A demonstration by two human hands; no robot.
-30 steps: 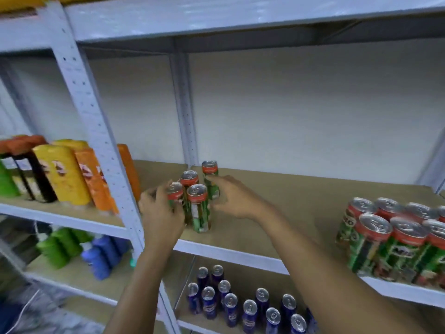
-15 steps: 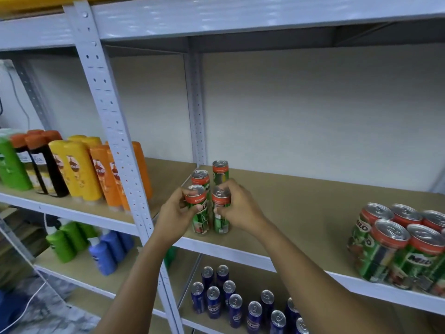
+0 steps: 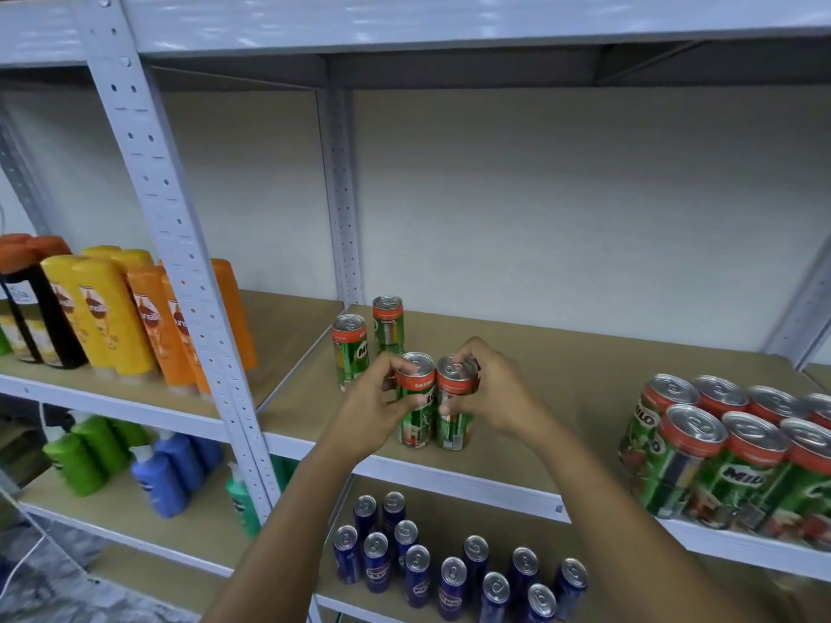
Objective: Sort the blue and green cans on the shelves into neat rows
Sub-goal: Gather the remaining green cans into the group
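Two slim green cans stand side by side near the front edge of the middle shelf [image 3: 562, 353]. My left hand [image 3: 373, 411] grips the left green can [image 3: 416, 411]; my right hand [image 3: 494, 397] grips the right green can [image 3: 454, 420]. Behind them stand two more green cans, one at the left [image 3: 350, 353] and one further back [image 3: 388, 326]. A cluster of several green cans [image 3: 728, 456] sits at the shelf's right end. On the shelf below, several blue cans [image 3: 449, 573] stand in a loose group.
A perforated grey upright [image 3: 180, 245] stands just left of my hands. Left of it are yellow and orange bottles [image 3: 112, 317], with green and blue pump bottles [image 3: 135, 465] on the shelf below. A grey shelf [image 3: 449, 20] runs overhead.
Both hands drew the two front green cans rightward and slightly forward, away from the two back cans. The view has also shifted left and closer.
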